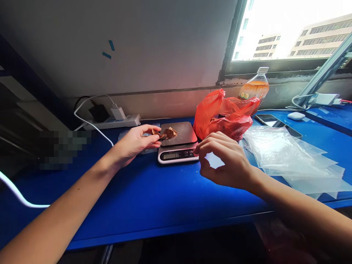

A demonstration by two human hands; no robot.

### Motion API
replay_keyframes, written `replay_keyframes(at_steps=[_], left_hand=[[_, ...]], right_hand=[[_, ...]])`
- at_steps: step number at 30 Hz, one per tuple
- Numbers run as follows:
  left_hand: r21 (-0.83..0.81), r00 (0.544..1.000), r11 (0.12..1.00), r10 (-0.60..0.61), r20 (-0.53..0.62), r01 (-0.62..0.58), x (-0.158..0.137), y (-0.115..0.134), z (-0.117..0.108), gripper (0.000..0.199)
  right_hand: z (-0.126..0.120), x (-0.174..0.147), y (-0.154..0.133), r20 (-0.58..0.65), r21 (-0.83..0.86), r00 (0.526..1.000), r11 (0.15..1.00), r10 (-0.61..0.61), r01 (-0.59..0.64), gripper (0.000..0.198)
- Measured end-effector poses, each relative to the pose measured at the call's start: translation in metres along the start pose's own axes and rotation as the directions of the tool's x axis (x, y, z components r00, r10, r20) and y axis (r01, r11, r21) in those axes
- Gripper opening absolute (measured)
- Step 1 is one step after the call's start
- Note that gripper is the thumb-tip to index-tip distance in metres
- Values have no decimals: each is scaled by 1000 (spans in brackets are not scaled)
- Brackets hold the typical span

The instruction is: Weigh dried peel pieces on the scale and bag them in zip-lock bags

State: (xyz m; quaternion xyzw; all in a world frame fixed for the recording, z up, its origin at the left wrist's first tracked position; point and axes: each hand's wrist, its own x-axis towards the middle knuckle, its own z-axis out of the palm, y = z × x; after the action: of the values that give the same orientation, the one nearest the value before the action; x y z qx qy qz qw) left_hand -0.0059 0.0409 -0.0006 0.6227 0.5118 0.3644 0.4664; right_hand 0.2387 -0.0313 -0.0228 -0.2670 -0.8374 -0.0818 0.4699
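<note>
My left hand (pixel 139 142) pinches a dark brown, curled, dried piece (pixel 156 132) at the left edge of a kitchen scale. Another brown dried piece (pixel 170 132) with a pale rim lies on the dark weighing plate (pixel 184 134), close to my fingertips. The digital scale (pixel 180 156) has a white body, a small display and buttons facing me. By its front right corner, my right hand (pixel 225 159) is closed in a loop, thumb and fingers bent together. Anything between those fingertips is too small or hidden to make out.
A red plastic bag (pixel 222 119) stands right behind the scale, near an orange drink bottle (pixel 255 88). Clear plastic bags (pixel 291 154) and a phone (pixel 277 123) lie at right. A power strip (pixel 121 122) with white cables is at left on the blue table (pixel 154 209).
</note>
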Motion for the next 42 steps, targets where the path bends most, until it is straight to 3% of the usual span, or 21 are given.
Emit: replay_keyframes(at_steps=[3, 7, 12, 17, 20, 23, 25, 28, 33, 35, 37, 42], left_hand=[[-18, 999, 1000, -2, 33, 3, -1, 0, 1, 52], [83, 999, 996, 42, 10, -43, 0, -4, 3, 54], [299, 975, 932, 221, -22, -204, -2, -8, 12, 43], [658, 901, 685, 433, -22, -313, 10, -9, 25, 29], [741, 836, 562, 549, -1, -368, 23, -9, 27, 37], [801, 763, 482, 644, -50, -354, 23, -8, 18, 49], [810, 732, 458, 679, -54, -366, 13, -7, 10, 41], [775, 705, 397, 703, 88, -492, -13, -4, 10, 20], [655, 597, 244, 701, 390, -715, -52, -3, 43, 19], [655, 596, 238, 697, 399, -717, -60, -4, 54, 19], [661, 618, 265, 688, 381, -702, -65, -5, 59, 19], [685, 647, 286, 676, 351, -670, -68, -6, 60, 19]], right_hand=[[-7, 2, 5, -19, -42, 999, 998, 35, -36, 17], [-12, 5, 8, -44, -81, 999, 996, 25, -29, 15], [-12, 5, 7, -73, -94, 997, 995, 30, -37, 13], [-9, 4, 8, -69, -104, 996, 993, 49, -56, 16], [-8, 4, 9, -81, -121, 994, 989, 75, -85, 15], [-9, 4, 12, -100, -110, 990, 988, 102, -113, 12], [-7, 4, 14, -112, -94, 985, 985, 131, -142, 11], [3, 0, 12, -78, -51, 967, 968, 243, -247, 10], [29, -12, -11, 178, 24, 871, 883, 459, -470, 10], [35, -16, -21, 212, 38, 836, 851, 506, -524, 10], [37, -17, -29, 196, 56, 832, 841, 519, -538, 10], [35, -12, -35, 88, 36, 905, 907, 415, -420, 13]])
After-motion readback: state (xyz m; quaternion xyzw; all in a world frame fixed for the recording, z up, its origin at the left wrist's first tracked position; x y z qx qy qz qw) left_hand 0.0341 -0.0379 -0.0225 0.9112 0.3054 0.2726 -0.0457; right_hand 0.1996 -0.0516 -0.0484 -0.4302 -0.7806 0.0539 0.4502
